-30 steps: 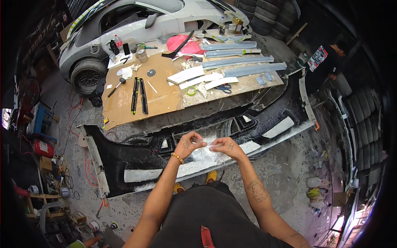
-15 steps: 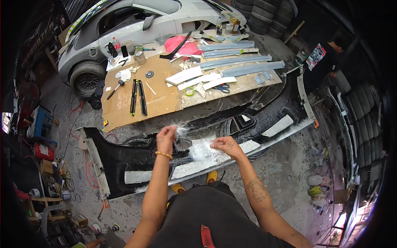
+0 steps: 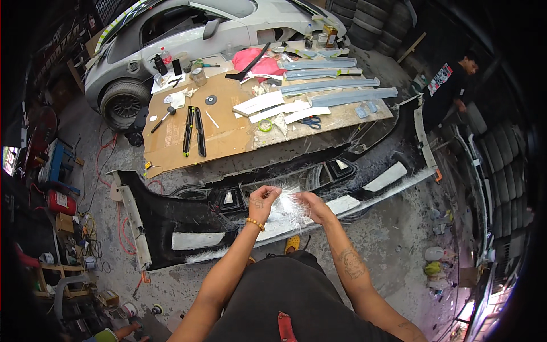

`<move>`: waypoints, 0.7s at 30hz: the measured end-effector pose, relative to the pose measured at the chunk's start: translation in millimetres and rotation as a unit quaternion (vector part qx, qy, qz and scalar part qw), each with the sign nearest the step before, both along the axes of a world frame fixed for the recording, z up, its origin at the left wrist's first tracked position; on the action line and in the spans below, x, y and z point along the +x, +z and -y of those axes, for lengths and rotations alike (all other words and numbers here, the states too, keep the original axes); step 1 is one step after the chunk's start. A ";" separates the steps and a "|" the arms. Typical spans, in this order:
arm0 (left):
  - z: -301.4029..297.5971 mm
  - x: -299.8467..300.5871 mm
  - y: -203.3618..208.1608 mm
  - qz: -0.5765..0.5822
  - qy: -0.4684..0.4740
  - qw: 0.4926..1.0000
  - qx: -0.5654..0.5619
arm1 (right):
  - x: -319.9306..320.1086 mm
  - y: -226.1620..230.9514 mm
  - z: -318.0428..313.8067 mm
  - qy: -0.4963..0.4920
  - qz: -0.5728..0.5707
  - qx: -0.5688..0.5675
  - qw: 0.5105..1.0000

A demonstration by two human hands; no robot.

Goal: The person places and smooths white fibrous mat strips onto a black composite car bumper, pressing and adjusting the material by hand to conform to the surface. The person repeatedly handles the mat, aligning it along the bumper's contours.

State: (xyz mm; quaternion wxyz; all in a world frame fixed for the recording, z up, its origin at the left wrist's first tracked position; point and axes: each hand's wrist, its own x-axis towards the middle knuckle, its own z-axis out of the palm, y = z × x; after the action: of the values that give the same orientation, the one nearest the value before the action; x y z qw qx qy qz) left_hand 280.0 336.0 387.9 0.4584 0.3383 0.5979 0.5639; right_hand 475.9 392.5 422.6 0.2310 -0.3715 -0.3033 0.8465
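A wispy white piece of fibreglass mat (image 3: 289, 206) is held between my two hands, its loose strands sticking out on all sides. My left hand (image 3: 262, 203) pinches its left side with thumb and fingers. On the other side my right hand (image 3: 316, 208) has its fingers closed at the mat's edge; the strands partly hide the fingertips. Below both hands lies a long black car bumper (image 3: 154, 214), inner side up, with white mat strips (image 3: 198, 241) along its near edge. Fine fibres bristle from that edge.
Beyond the bumper, a low table with cardboard (image 3: 171, 139) bears grey strips (image 3: 330, 86), scissors (image 3: 311, 122), green tape (image 3: 265, 125) and jars. A grey car (image 3: 188, 43) stands behind. At right is another person (image 3: 447, 85). Red hoses (image 3: 119, 228) lie on the left floor.
My left hand has moved right, bringing its tuft of strands against the mat by my right hand. The other person, at right, shows more of the head now.
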 end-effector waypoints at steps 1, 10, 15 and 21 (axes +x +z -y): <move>1.2 2.9 -1.6 0.000 0.004 1.000 0.003 | -0.8 -5.0 -1.1 0.007 0.031 0.052 0.998; -1.2 -17.3 15.8 0.045 -0.064 0.996 -0.029 | -13.5 -25.2 -24.5 0.142 0.136 0.254 0.947; 5.3 -36.2 22.5 -0.089 -0.108 0.987 -0.077 | -20.7 -19.3 -46.0 0.196 0.108 0.166 0.961; 23.1 -36.3 8.6 -0.124 -0.020 0.989 -0.081 | -17.5 -30.7 -59.2 0.329 0.050 0.136 0.933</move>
State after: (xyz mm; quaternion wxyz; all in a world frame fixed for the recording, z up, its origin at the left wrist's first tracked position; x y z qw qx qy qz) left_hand 243.7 313.0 396.5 0.4182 0.3790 0.6870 0.4577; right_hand 458.3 451.7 392.0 -0.0280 -0.2578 -0.5324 0.8058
